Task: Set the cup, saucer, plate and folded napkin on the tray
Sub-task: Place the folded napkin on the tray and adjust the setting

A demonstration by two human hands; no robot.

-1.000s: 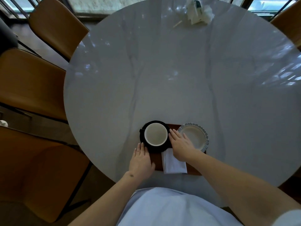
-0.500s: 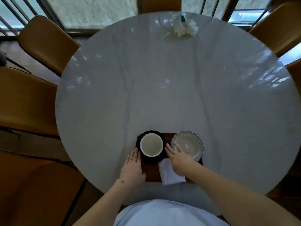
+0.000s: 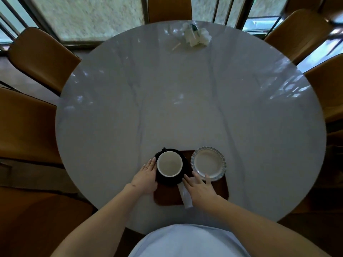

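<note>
A dark brown tray [image 3: 221, 188] lies at the near edge of the round table. A white-lined cup [image 3: 169, 164] stands in a black saucer [image 3: 185, 161] on the tray's left part. A scalloped white plate [image 3: 208, 163] sits on the tray's right part. A folded white napkin [image 3: 185, 196] lies between them, mostly under my right hand. My left hand [image 3: 145, 178] rests flat against the saucer's left side, fingers straight. My right hand [image 3: 200, 188] lies flat over the napkin, fingertips touching the saucer's rim and the plate's near edge.
The grey marble table [image 3: 185, 101] spreads ahead. A crumpled white paper bundle [image 3: 194, 35] and a small stick [image 3: 176, 46] lie at its far edge. Brown chairs [image 3: 40, 56] ring the table on the left, back and right.
The camera has tilted up, so the tray sits lower in view. My right hand slid back toward me over the napkin; my left hand moved up against the saucer's left side.
</note>
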